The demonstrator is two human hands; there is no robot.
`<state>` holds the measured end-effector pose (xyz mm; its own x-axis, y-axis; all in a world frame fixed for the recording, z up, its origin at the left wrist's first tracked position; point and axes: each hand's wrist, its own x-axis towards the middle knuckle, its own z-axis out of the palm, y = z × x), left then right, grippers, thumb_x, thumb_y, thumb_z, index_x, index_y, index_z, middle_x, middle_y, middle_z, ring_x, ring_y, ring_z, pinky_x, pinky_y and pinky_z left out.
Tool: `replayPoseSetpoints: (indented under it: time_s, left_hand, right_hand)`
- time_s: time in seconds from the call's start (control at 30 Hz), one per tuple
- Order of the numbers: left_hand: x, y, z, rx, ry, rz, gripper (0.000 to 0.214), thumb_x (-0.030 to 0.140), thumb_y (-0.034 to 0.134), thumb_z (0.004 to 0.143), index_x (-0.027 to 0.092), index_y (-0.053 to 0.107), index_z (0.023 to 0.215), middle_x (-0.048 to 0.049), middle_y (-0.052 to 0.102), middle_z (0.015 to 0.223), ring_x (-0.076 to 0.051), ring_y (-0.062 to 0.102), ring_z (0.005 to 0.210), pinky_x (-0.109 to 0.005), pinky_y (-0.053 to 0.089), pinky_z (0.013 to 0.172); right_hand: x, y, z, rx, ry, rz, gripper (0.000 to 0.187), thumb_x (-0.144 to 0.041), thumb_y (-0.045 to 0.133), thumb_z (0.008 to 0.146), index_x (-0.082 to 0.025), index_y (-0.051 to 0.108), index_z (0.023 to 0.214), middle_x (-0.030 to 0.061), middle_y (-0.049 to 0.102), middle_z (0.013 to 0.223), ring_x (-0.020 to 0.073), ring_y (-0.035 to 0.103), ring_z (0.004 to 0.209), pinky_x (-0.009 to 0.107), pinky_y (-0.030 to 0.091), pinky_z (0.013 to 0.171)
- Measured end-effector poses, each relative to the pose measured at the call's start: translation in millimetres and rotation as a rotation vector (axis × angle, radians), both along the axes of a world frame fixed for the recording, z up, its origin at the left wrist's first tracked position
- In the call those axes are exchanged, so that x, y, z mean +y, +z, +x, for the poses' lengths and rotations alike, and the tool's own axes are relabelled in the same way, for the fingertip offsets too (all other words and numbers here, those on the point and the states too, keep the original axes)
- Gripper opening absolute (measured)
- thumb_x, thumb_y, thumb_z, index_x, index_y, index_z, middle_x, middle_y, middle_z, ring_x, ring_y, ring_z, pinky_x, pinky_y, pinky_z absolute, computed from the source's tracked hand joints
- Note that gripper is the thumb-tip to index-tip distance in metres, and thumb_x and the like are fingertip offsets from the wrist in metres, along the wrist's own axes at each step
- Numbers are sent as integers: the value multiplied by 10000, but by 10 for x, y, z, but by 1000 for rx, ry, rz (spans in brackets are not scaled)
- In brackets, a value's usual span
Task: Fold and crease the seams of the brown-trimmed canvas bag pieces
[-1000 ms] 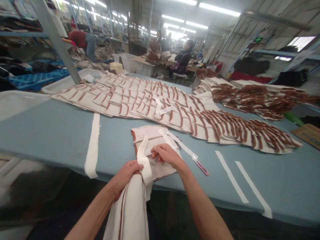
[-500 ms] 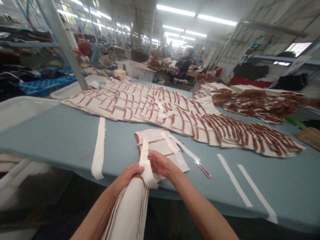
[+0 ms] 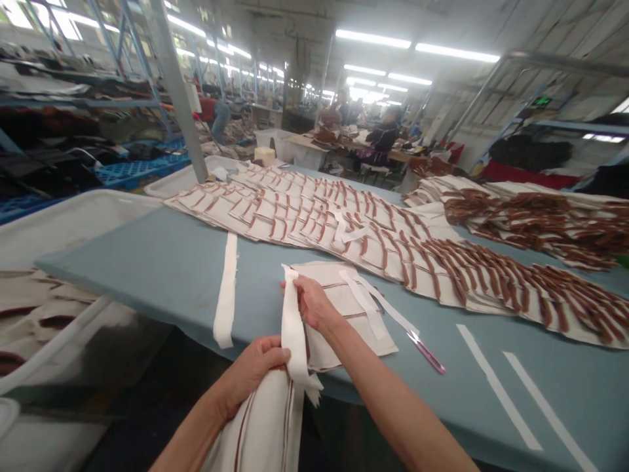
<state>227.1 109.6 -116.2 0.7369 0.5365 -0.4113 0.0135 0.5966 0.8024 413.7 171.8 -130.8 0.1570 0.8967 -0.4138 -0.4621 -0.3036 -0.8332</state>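
My left hand (image 3: 258, 370) is closed around the top of a bundle of cream fabric pieces (image 3: 268, 426) with brown edges, which hangs over the table's front edge. Its thumb also presses on a white cloth strip (image 3: 293, 334) looped at the bundle's top. My right hand (image 3: 313, 303) pinches the strip's upper end and stretches it away from me. Beneath that hand lie flat cream panels (image 3: 327, 344) with brown seams. Two thin white strips (image 3: 366, 305) rest on these panels, beside pink-handled thread snips (image 3: 426, 353).
Long overlapping rows of brown-edged cream pieces (image 3: 314, 219) cover the table's far side. Another heap (image 3: 535, 216) lies at the back right. Loose strips (image 3: 498, 387) lie at right, and one wider strip (image 3: 226, 292) at left. White plastic bins (image 3: 93, 203) adjoin the left edge. Other people are in the background.
My right hand has moved away from my left, drawing the folded strip out longer. My left hand stays at the bundle's top. The whole view has swung left.
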Motion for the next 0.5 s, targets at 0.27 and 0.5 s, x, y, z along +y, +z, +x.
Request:
replayPoseSetpoints:
  time_s: [0.27,0.5]
  left_hand:
    - [-30,-323,-141,122,175,-33,438,559,875,739,142,780,834,-10,727,664,-146,565,551,-234,400,564]
    - [-150,-500,-446,296,350,-23,488,606,815,778,187,863,1023,-81,882,1004,-323,798,1012,-344,593,865]
  right_hand:
    - [751,-5,-346,-175,38,-50,283,-383,717,1091,-151,719,1253,77,758,1166,197,754,930,362,668,799]
    - [1277,-204,-414,-416,38,-76,312,-387,721,1088,-155,709,1297,87,749,1223,220,758,988,392,675,840]
